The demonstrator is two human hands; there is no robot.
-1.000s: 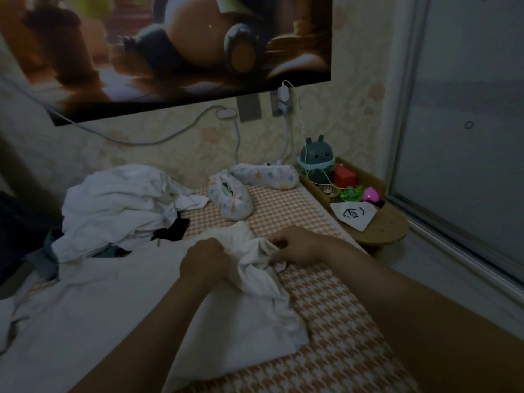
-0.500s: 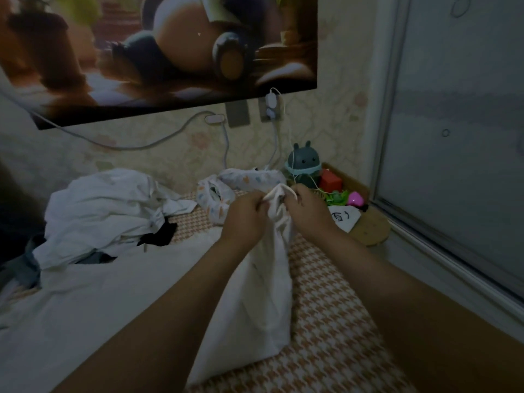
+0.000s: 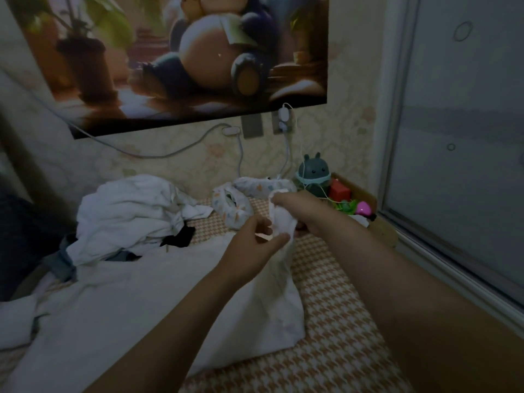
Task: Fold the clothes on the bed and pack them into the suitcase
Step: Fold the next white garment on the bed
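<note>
A large white garment lies spread over the bed, which has an orange houndstooth cover. One end of it is lifted and bunched above the bed. My right hand grips the top of that bunch. My left hand pinches the cloth just below, fingers curled round a fold. A crumpled pile of white clothes with a black piece sits at the back left. No suitcase is in view.
Two patterned fabric slippers lie near the wall. A wooden shelf at the bed's right holds a teal figure, a red box and small toys. Cables hang from wall sockets. A sliding door stands at the right.
Both hands raised the bunched end of the white garment off the bed. The left hand has since slid a little lower on the cloth, apart from the right.
</note>
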